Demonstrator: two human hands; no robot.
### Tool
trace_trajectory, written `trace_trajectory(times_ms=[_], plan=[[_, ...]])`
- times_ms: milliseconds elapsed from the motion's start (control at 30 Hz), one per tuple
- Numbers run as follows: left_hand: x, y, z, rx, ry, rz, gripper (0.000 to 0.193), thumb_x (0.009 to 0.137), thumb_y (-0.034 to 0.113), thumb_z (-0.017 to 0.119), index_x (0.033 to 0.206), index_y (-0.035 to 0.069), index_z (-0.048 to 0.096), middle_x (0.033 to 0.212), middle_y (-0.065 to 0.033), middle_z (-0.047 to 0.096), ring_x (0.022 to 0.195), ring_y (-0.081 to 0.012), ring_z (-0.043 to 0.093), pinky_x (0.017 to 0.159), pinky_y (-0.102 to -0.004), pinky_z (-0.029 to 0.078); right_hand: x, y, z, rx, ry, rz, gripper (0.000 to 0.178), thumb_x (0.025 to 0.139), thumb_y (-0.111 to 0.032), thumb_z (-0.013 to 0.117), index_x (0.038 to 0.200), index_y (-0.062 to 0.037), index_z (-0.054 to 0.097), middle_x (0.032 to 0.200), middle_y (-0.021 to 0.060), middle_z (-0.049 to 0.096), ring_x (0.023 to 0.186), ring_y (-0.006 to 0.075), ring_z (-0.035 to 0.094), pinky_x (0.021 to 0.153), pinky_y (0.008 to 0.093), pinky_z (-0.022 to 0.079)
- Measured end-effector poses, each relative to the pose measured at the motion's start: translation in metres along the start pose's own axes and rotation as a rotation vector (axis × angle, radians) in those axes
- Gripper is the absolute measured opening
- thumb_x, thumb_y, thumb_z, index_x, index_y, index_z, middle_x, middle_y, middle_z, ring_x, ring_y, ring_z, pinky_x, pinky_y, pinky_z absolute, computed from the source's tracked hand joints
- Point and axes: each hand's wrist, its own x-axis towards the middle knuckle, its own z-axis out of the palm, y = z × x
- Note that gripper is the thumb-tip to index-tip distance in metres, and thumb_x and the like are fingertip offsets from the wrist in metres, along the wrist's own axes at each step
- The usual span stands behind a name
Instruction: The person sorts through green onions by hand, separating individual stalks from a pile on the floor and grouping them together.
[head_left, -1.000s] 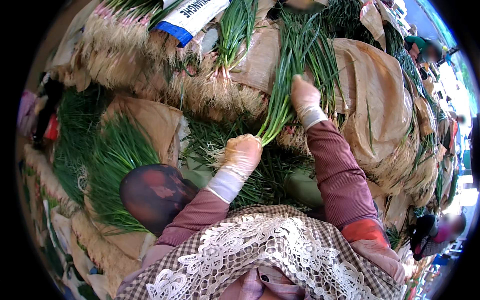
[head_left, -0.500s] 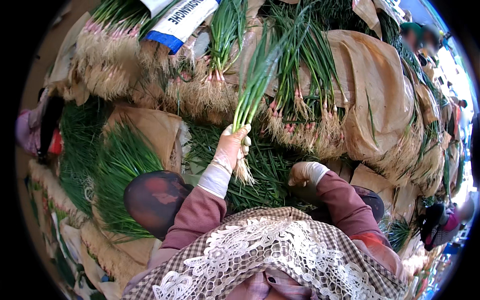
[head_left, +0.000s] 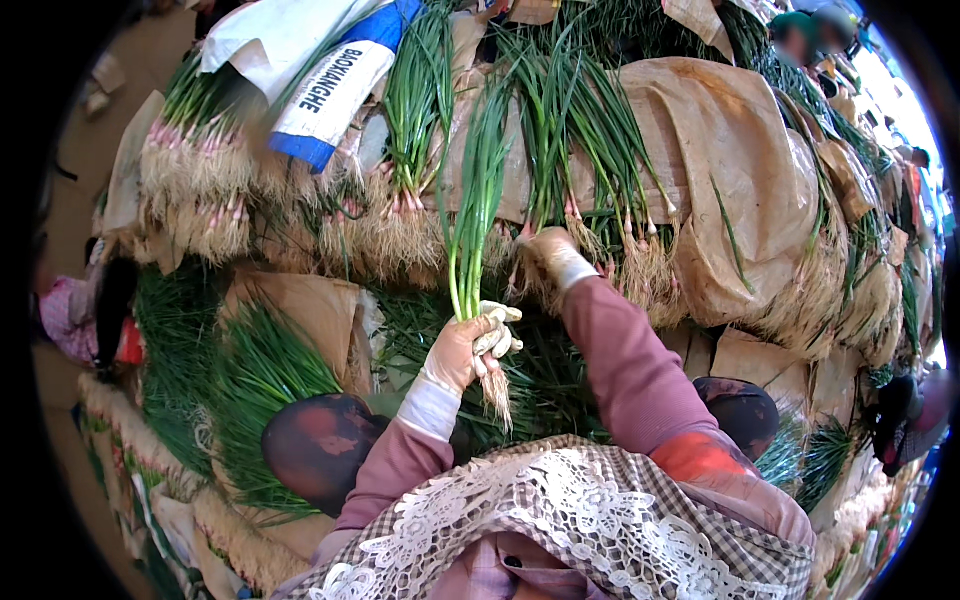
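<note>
The left hand (head_left: pixel 470 352) is closed around a bunch of green onions (head_left: pixel 466 250), its fingers (head_left: pixel 497 340) curled about the lower stalks, so this grip is narrow and full. The bunch stands in front of the person, between the knees and the long pile, with the leaves pointing away toward the top of the view and the pale, stringy roots (head_left: pixel 497 398) hanging out below the fist. The right hand (head_left: pixel 552 258) is farther forward and to the right, at the root ends of more green onions (head_left: pixel 625 170) that lie along the pile; its fingertips are hidden among the stalks and roots, so I cannot tell whether it grips any of them. These onions lie with pinkish bulbs and tan roots toward the person and leaves away, just beside a wrinkled brown sheet (head_left: pixel 740 190) that covers part of the pile on the right. Left of the held bunch, another bundle (head_left: pixel 416 120) rests on the pile in the same direction, near a white and blue sack (head_left: pixel 345 85). Loose green leaves (head_left: pixel 545 385) cover the ground between a dark left knee (head_left: pixel 320 450) and right knee (head_left: pixel 736 415), and a thick green heap (head_left: pixel 265 385) lies beyond the left knee. A checked cloth with white lace (head_left: pixel 575 500) covers the person's front
</note>
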Motion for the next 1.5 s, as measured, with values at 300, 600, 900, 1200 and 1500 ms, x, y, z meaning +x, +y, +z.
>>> trace_trajectory(times_ms=[300,600,900,1200,1500], plan=[[0.015,0.010,0.006,-0.234,-0.043,-0.044,0.035,0.079,0.015,0.045,0.104,-0.009,0.042,0.046,-0.0005,0.039,0.049,-0.0154,0.044,0.068,-0.0388,0.046,-0.069,0.022,-0.143,0.051,0.160,-0.273,0.034,0.070,-0.031,0.062,0.085,-0.0010,0.057,0.071,0.0066,0.057,0.066,0.0158,0.052,0.060,0.0271,0.041],[0.027,-0.006,0.003,-0.325,0.213,-0.064,0.022,0.083,0.019,0.042,0.080,-0.001,0.050,0.054,-0.0042,0.045,0.058,-0.0192,0.049,0.066,-0.0379,0.046,-0.114,0.045,-0.117,0.727,0.116,-0.470,0.013,0.073,-0.015,0.061,0.077,-0.0057,0.053,0.059,-0.0038,0.047,0.050,0.0042,0.040,0.044,0.0156,0.030],[0.027,-0.017,-0.001,-0.225,0.300,-0.108,0.024,0.083,0.020,0.044,0.079,-0.003,0.052,0.049,0.0002,0.040,0.052,-0.0175,0.047,0.055,-0.0309,0.044,-0.095,0.072,-0.073,-0.336,0.892,-0.606,0.026,0.072,-0.025,0.057,0.090,-0.0076,0.049,0.072,0.0119,0.054,0.065,0.0267,0.054,0.058,0.0361,0.042],[0.019,0.002,0.013,-0.160,0.176,-0.080,0.026,0.084,0.023,0.043,0.082,-0.001,0.052,0.058,-0.0050,0.050,0.062,-0.0184,0.052,0.053,-0.0234,0.040,-0.071,0.022,-0.057,-0.282,0.409,-0.411,0.025,0.074,-0.032,0.053,0.084,-0.0087,0.052,0.071,0.0122,0.054,0.071,0.0254,0.055,0.063,0.0359,0.042],[0.027,-0.034,0.002,0.014,0.445,-0.118,0.022,0.082,0.020,0.046,0.084,0.000,0.054,0.073,-0.0107,0.059,0.058,-0.0165,0.056,0.045,-0.0241,0.043,-0.111,0.069,0.008,0.363,-0.213,-0.564,0.042,0.082,-0.041,0.040,0.092,-0.0019,0.052,0.081,0.0077,0.059,0.070,0.0169,0.053,0.066,0.0297,0.042]])
